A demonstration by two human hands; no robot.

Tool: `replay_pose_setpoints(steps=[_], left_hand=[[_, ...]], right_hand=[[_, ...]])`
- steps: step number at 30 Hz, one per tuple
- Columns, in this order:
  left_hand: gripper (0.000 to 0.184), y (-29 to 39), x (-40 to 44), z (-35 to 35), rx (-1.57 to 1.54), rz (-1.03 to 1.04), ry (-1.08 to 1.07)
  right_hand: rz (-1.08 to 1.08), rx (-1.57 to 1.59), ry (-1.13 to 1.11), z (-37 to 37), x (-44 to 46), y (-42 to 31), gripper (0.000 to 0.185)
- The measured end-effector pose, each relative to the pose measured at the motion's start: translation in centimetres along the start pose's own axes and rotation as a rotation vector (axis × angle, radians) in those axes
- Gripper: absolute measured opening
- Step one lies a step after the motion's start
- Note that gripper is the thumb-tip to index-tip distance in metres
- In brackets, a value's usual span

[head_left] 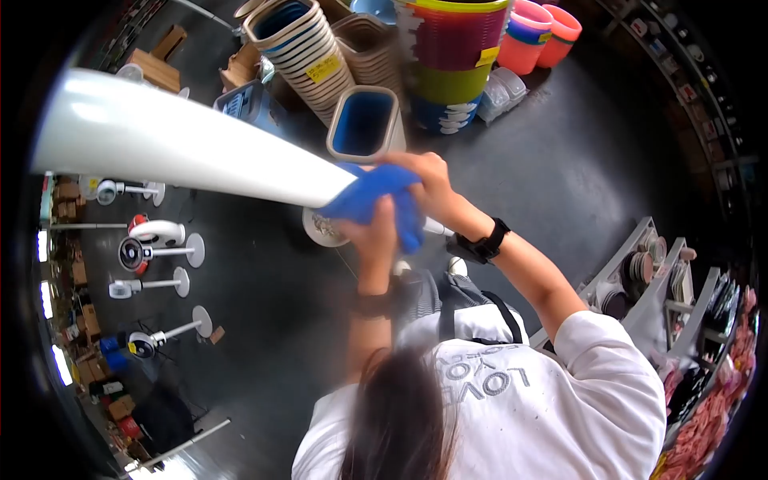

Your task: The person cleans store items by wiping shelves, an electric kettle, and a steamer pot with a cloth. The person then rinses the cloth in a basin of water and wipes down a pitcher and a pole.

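A blue cloth (374,198) is bunched around a long white pole (200,148) that slants from the upper left to the middle of the view. My left hand (372,232) presses the cloth from below, its thumb pointing up. On the upper right side of the cloth, my right hand (428,180) has its fingers curled over it. Both hands are close together. The part of the pole under the cloth is hidden.
Stacked bins (300,64) and a blue-lined bin (364,124) stand ahead, beside a tall stack of coloured buckets (452,48). White-based fans (164,252) stand at the left. A rack (640,272) with goods is at the right.
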State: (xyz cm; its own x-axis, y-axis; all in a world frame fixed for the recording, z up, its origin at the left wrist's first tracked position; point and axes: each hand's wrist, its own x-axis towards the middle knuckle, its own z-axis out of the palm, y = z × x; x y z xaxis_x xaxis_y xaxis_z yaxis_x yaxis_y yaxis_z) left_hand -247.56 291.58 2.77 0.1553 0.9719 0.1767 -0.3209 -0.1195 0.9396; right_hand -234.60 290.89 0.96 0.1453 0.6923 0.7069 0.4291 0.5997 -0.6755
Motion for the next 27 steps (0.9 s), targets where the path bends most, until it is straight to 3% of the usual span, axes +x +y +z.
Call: replay_pose_setpoints(steps=[4,5,6,8,16,21,23,27], left_hand=[[0.040,-6.2,-1.6,-1.2,0.073,0.189,-0.116],[0.038,-8.6,-2.3,-1.5,0.090,0.172,-0.045],[0.038,-9.2,-2.2,-1.6,0.078,0.187,-0.144],[0.038,-11.0,-3.0,-1.7,0.114,0.185,-0.096],[0.043,-17.4,-7.8,-4.0,0.576,0.037,-0.124],[0.043,-14.9,-9.2,-4.0,0.505,-0.103,-0.140],[0.042,-14.4,-10.5,-5.0,0.571,-0.038,-0.124],[0.035,-11.7,-12.5,-4.8,0.521,0.038,0.014]], right_hand=[[0.105,-0.031,0.029,0.2,-5.0,3.3,0.034],[0.141,-0.040,0.022,0.3,-6.2,3.7,0.035],[0.170,-0.059,0.019,0.3,-7.2,4.0,0.035],[0.245,-0.103,0.023,0.0,-9.2,5.2,0.036],[0.712,-0.192,-0.104,-0.2,-17.4,5.9,0.032],[0.714,-0.176,-0.228,-2.3,-18.0,3.5,0.036],[0.724,-0.192,-0.290,-3.5,-16.3,1.2,0.038],[0.584,-0.075,-0.178,-3.6,-13.8,-1.9,0.029]])
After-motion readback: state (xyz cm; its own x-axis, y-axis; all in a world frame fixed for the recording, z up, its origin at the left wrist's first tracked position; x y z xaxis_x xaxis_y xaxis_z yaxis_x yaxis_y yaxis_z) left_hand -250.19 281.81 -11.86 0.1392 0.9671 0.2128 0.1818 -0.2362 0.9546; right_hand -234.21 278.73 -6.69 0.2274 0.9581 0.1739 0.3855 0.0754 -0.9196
